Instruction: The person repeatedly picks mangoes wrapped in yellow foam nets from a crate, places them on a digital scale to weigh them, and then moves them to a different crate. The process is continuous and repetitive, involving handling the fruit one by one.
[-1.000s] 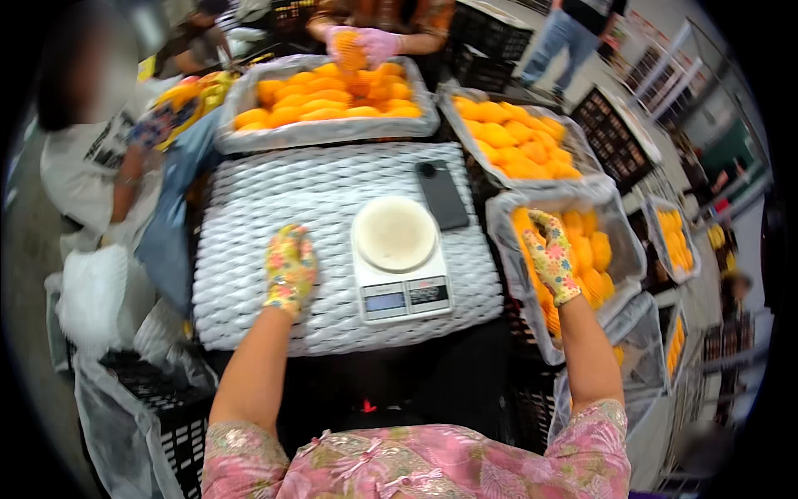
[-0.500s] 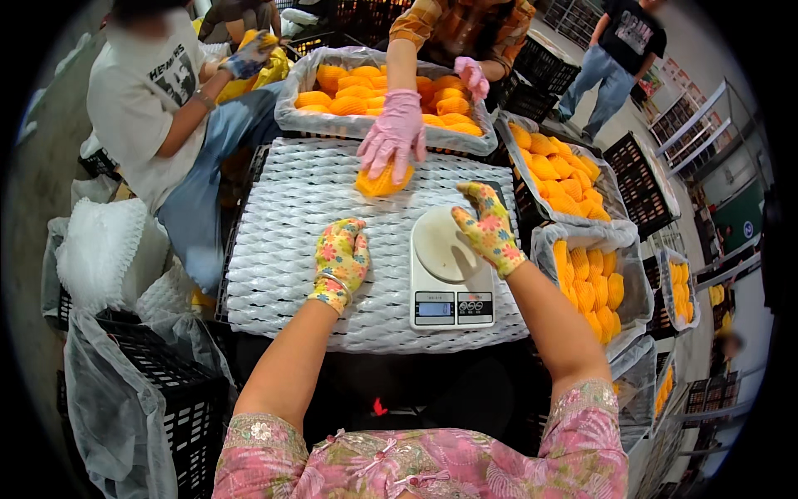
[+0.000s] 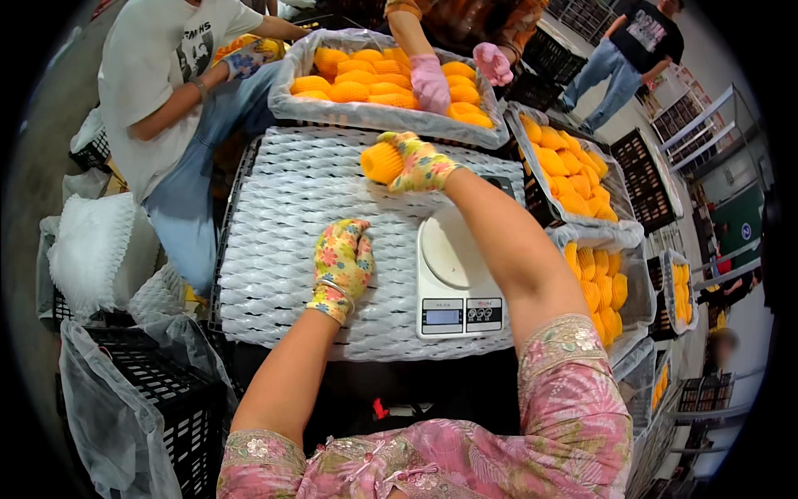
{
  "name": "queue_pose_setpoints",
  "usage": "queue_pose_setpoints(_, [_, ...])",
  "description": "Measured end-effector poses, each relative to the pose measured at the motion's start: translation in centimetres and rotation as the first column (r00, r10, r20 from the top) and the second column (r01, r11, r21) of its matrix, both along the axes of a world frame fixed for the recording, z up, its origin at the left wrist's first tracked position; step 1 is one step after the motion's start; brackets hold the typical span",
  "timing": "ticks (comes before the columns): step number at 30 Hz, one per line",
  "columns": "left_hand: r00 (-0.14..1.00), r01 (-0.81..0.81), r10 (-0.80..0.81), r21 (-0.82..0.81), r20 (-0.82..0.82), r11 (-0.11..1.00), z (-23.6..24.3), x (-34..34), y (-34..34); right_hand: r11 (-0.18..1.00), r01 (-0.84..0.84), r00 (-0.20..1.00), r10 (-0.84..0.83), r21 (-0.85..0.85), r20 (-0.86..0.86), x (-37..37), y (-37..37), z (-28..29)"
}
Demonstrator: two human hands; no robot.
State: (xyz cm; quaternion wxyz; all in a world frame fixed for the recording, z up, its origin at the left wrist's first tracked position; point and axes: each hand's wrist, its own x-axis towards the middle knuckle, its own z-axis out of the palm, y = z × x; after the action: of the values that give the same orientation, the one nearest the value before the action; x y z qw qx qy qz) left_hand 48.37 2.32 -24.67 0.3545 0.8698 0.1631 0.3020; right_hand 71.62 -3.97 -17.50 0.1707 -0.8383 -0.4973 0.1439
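My right hand [image 3: 420,164], in a flowered glove, reaches across to the far middle of the padded table top and is closed around a fruit in a yellow foam net [image 3: 381,163]. My left hand [image 3: 342,264], gloved alike, rests on the white foam-net mat [image 3: 274,249] with nothing in it, its fingers loosely extended. To the right of my left hand stands a white kitchen scale [image 3: 455,258] with a round plate and a small display. The plate is bare, and my right forearm passes beside it.
A lined crate [image 3: 291,108] of netted fruit stands at the far edge, where a co-worker's pink-gloved hand [image 3: 430,83] reaches in. More lined crates [image 3: 628,241] line the right side. At left sit another person [image 3: 158,91], white foam packing [image 3: 104,241] and a black crate [image 3: 195,416].
My right hand has moved from beside the scale to the far left and taken hold of the netted fruit. The co-worker's pink-gloved hand has let it go and drawn back to the far crate.
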Motion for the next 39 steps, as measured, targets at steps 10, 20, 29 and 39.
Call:
queue_pose_setpoints(10, [0.996, -0.02, 0.026, 0.066, -0.09, 0.998, -0.8, 0.2, 0.2, 0.919, 0.387, 0.919, -0.379, -0.074, 0.108, -9.8, -15.9, 5.0])
queue_pose_setpoints(20, [0.986, -0.033, 0.06, 0.164, -0.158, 0.986, -0.5, 0.5, -0.1, 0.808, 0.453, 0.891, -0.41, 0.377, -0.193, -8.6, -25.2, 2.4])
queue_pose_setpoints(29, [0.977, -0.029, 0.067, 0.185, -0.201, 0.982, -0.1, 0.4, -0.6, 0.854, 0.202, 0.978, -0.205, 0.479, -0.045, -8.8, -26.0, 2.8])
queue_pose_setpoints(39, [0.972, -0.033, 0.079, 0.206, -0.221, 0.978, 0.2, 0.2, -0.6, 0.914, 0.009, 0.979, -0.09, 0.405, 0.182, -8.8, -18.1, 4.1])
